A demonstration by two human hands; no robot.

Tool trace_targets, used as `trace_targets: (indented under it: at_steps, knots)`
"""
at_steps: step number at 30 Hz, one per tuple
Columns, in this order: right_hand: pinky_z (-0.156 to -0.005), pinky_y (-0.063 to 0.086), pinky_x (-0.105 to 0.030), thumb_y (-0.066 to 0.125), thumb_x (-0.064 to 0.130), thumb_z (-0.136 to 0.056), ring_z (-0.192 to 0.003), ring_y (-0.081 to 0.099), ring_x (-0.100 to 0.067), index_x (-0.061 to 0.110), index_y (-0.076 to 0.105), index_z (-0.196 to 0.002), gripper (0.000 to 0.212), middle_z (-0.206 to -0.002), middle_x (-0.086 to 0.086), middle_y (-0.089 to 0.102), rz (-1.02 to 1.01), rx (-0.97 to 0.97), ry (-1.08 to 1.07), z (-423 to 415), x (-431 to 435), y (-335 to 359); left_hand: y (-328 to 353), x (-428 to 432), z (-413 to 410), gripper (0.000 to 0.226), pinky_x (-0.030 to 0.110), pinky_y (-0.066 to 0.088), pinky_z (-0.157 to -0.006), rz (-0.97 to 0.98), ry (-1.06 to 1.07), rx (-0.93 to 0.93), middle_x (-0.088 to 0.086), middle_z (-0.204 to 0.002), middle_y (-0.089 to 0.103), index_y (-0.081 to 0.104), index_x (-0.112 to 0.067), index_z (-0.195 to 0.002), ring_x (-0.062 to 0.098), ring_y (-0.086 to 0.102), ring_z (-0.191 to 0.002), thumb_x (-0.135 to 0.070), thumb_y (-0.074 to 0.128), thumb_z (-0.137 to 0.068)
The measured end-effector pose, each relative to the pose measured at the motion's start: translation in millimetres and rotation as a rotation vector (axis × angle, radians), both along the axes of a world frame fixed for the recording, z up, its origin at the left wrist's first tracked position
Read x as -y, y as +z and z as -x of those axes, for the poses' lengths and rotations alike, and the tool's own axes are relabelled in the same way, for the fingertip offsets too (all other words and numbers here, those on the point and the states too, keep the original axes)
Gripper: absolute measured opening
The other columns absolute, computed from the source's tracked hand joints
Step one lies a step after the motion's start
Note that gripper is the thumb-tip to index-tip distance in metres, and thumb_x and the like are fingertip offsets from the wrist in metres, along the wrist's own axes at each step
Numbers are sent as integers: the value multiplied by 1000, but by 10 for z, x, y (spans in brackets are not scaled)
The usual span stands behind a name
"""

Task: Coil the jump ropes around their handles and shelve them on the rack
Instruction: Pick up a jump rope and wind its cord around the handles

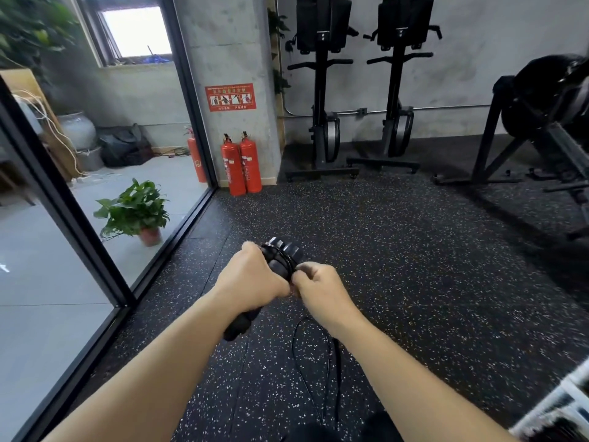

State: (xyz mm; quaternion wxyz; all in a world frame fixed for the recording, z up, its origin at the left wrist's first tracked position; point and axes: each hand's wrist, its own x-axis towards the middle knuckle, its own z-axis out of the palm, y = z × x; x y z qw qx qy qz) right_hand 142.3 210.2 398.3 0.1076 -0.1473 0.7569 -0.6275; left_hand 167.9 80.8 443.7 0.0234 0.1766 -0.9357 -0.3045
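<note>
Handles (283,254) are clenched together in the left hand (251,277); the right hand (318,286) pinches the rope (338,362). Best keep each turn snug against the last, slack hanging free.

The loose rope (339,371) seemingly disappears off the bottom edge
</note>
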Motion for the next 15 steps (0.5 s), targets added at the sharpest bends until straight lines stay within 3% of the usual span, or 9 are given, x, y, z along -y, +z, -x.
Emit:
trace_targets:
  at_steps: [2,5,7,10,15]
  knots:
    - [-41,21,-21,53,13,-88,-44,28,-10,9,50,-63,25,-56,-2,40,133,99,42,-19,-15,45,-28,12,21,56,32,52,-61,2,6,10,4,-93,59,42,-9,-109,19,63,-77,-25,77,-68]
    - [-47,24,-25,72,38,-80,-49,33,-11,3,63,-66,39,-58,-3,46,138,92,23,-9,-3,38,-68,-38,6,52,36,55,-72,76,-22,-2,0,-93,57,40,-13,-108,22,64,-85,-30,74,-72]
    - [-50,21,-29,74,36,-82,-49,31,-10,13,61,-62,34,-56,-2,45,132,72,-12,-22,9,45,-82,-54,3,53,35,54,-72,78,-40,4,-2,-91,58,41,-15,-106,21,64,-84,-32,74,-68]
    - [-42,24,-19,69,27,-88,-39,32,-3,10,64,-69,26,-46,8,46,171,81,4,-21,-42,62,-60,-16,10,57,29,52,-63,-71,-93,9,-1,-86,65,51,-15,-99,15,64,-73,-33,79,-53]
    - [-37,29,-8,61,17,-94,-33,43,3,11,63,-75,20,-39,13,51,226,73,33,-111,-128,147,20,51,-62,30,26,49,-59,-402,-207,32,1,-68,63,63,-8,-84,15,58,-60,-8,86,-66]
